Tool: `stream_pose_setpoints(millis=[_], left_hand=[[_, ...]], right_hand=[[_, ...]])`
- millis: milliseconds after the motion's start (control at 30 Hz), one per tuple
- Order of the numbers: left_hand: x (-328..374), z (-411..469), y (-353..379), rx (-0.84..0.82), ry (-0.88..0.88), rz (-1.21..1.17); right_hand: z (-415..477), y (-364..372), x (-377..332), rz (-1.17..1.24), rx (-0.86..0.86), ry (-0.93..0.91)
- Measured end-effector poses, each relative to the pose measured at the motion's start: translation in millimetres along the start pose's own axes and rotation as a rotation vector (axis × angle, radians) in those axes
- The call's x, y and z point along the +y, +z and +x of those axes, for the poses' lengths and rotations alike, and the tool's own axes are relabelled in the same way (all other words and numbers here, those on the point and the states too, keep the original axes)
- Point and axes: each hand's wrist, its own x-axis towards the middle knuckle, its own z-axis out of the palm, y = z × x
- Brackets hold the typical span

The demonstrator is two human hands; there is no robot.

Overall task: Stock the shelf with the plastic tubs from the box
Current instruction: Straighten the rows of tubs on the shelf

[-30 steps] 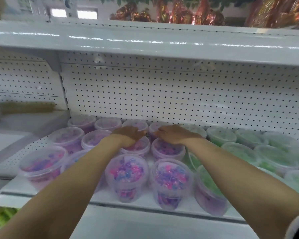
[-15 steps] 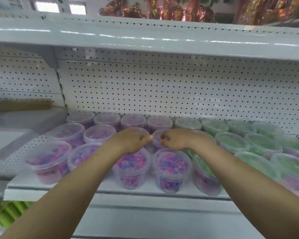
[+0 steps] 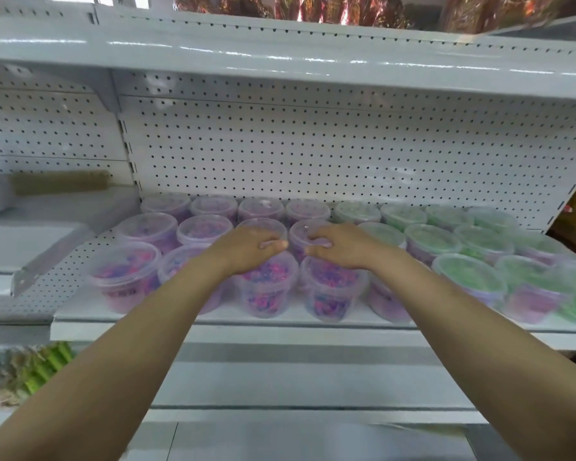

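Along the shelf's (image 3: 130, 329) front edge stand purple tubs (image 3: 123, 277), with green tubs (image 3: 469, 277) toward its right end, packed rim to rim, probably so the rows fill evenly. Just behind the front row the left hand (image 3: 246, 252) and right hand (image 3: 341, 249) lie palm down on lids at mid-shelf, fingers slack and grasping nothing, fingertips nearly meeting, likely to nudge the tubs square. Further rows run back to the pegboard (image 3: 313, 154); the box is out of view.

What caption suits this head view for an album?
Left hand and right hand rest on purple tubs on a shelf, green tubs alongside.
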Motion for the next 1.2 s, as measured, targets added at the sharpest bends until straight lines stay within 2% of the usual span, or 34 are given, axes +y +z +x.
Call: stream_pose_setpoints(millis=[100,233,433,667,800,933,1033,1133,1200], left_hand=[[2,-21,-2,-0.006,0.071,-0.027],[2,-45,1,-0.064,0.050,0.015],[5,-59,3,-0.111,-0.001,0.061],[11,-66,-5,-0.185,-0.040,0.143],[12,-66,-5,-0.116,-0.053,0.191],[17,-62,3,0.008,-0.114,0.208],[28,-59,10,0.130,-0.130,0.336],[34,-55,17,0.188,-0.167,0.456],[32,-54,18,0.179,-0.178,0.421]], right_hand=[[-23,1,-7,0.001,-0.033,0.005],[-48,13,-18,-0.031,-0.033,0.048],[-63,23,-31,-0.120,0.059,0.076],[-80,20,-23,-0.030,0.017,0.027],[-86,15,-10,0.029,-0.028,0.056],[-81,21,-19,-0.029,0.076,0.133],[-76,29,-29,-0.087,0.123,0.206],[-77,32,-33,-0.117,0.149,0.192],[-81,30,-30,-0.104,0.139,0.138]])
